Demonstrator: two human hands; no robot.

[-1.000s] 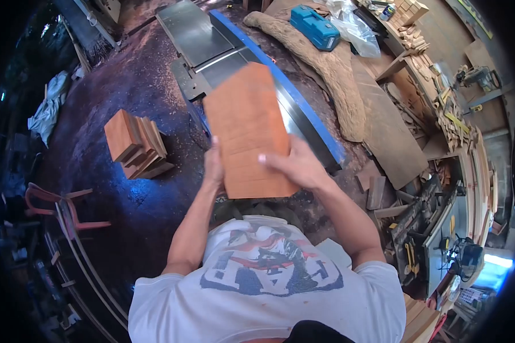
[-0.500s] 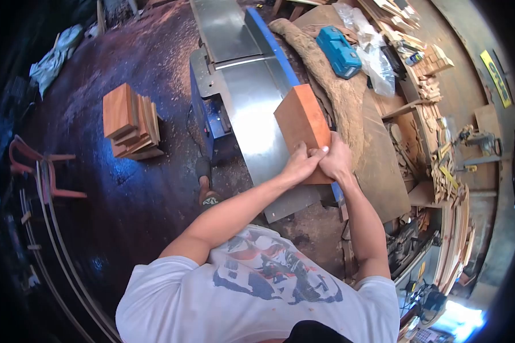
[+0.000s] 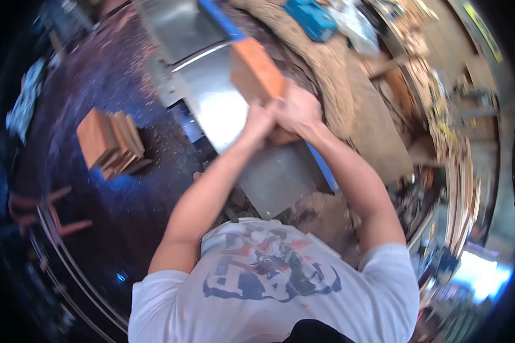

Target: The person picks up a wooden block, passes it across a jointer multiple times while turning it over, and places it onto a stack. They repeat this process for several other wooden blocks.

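Note:
A thick reddish-brown wooden board (image 3: 256,70) stands on edge on the metal bed of a jointer (image 3: 212,86), along its blue fence (image 3: 223,20). My left hand (image 3: 260,121) is closed on the near part of the board, on its left side. Against it, my right hand (image 3: 299,107) grips the board's upper edge from the right. Both hands are smeared by motion, and they hide part of the board's near end.
On the floor to the left stands a stack of similar boards (image 3: 100,140), with a red plastic chair (image 3: 68,226) nearer me. Right of the machine lie a brown cloth (image 3: 332,86) and a teal case (image 3: 312,20). Wood offcuts (image 3: 423,74) fill the shelves at the far right.
Both hands and the board have moved forward along the jointer bed, away from me. My view has shifted too, and the arms are stretched further out.

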